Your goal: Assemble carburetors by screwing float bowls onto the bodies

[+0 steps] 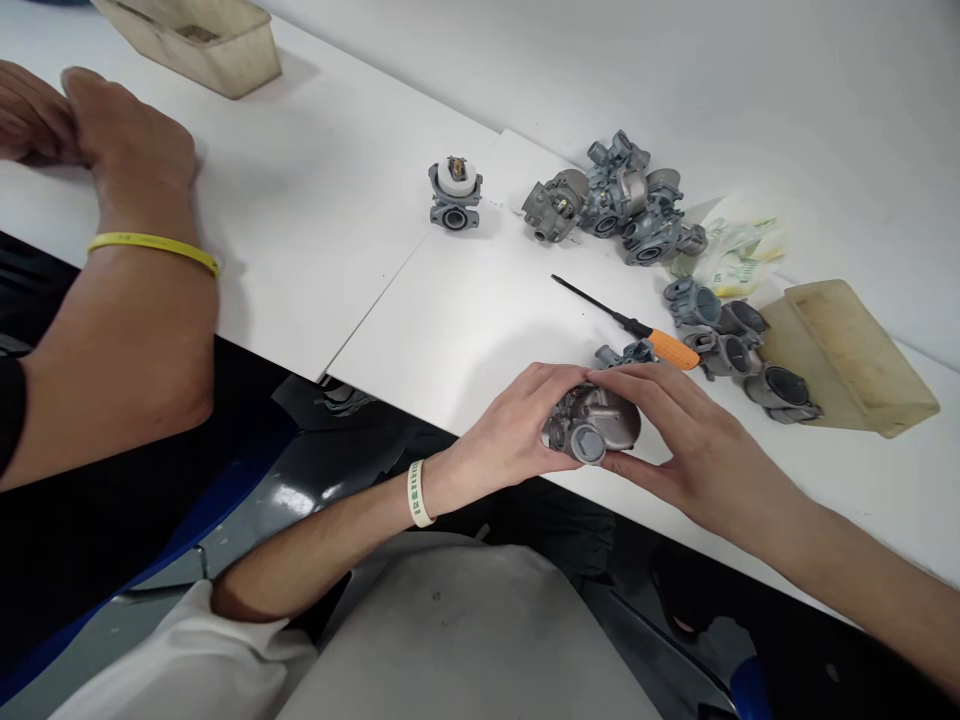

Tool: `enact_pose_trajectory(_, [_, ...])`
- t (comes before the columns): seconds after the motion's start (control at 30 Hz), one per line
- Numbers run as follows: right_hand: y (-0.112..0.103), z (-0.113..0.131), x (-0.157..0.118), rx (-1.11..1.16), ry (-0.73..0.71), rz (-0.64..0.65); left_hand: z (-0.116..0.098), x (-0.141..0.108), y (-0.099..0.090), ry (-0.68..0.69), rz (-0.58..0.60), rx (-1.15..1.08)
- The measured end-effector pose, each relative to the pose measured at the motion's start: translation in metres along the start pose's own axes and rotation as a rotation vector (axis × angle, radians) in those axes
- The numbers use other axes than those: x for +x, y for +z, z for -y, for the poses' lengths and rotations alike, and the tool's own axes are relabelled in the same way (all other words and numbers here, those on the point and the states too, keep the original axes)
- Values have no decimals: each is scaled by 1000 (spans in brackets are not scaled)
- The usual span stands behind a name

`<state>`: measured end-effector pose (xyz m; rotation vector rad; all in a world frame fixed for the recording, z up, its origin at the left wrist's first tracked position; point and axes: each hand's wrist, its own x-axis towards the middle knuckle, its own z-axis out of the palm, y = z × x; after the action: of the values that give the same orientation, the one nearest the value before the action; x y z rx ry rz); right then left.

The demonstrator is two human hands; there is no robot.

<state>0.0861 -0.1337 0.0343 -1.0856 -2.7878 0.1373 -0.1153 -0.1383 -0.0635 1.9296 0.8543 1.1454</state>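
A grey metal carburetor (611, 418) is held over the table's front edge between both my hands. My left hand (517, 425) grips its left side, fingers over the top and thumb below. From the right, my right hand (682, 435) closes on the same carburetor, its fingers along the upper side and its thumb underneath. Just beyond my fingers lies another small carburetor part (628, 354), partly hidden. An orange-handled screwdriver (671, 348) rests behind it, its black shaft pointing to the upper left.
Several carburetors (619, 195) are heaped at the back, beside a crumpled plastic bag (739, 245). Several carburetor bodies (724, 352) lie by a tipped yellowish bin (862, 350). One carburetor with a white float (456, 185) stands alone. At left are a co-worker's arm (142, 290) and another bin (240, 60).
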Motion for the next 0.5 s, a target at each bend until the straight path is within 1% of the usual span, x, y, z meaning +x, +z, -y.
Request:
enact_pose_trajectory(0.1, [-6,-5,-8,65,73,-9,0,0,-1,-7,4,0])
enact_pose_trajectory(0.17, [-16,-12,-29,157,203,-112,1,1,-1,-15,-8,-2])
enact_pose_trajectory(0.23, [-24,-19,-64,141,432,-259,2,1,0,-27,-14,-11])
enact_pose_trajectory(0.27, [-25,-22,-85,23,584,-286,3,1,1,-29,-19,-20])
enact_pose_trajectory(0.3, [-24,-25,-108,-84,720,-245,3,1,1,-26,-21,-28])
enact_pose_trajectory(0.33, [-19,-28,-130,-102,821,-172,4,2,2,-19,-21,-37])
enact_pose_trajectory(0.37, [-11,-31,-150,-84,878,-95,4,2,2,-7,-22,-44])
enact_pose_trajectory(0.4, [-1,-33,-167,-51,871,-3,4,2,2,7,-24,-47])
enact_pose_trajectory(0.43, [12,-34,-180,-101,859,-18,4,2,2,18,-26,-45])
enact_pose_trajectory(0.5, [38,-35,-192,-216,816,-92,3,2,2,23,-27,-33])
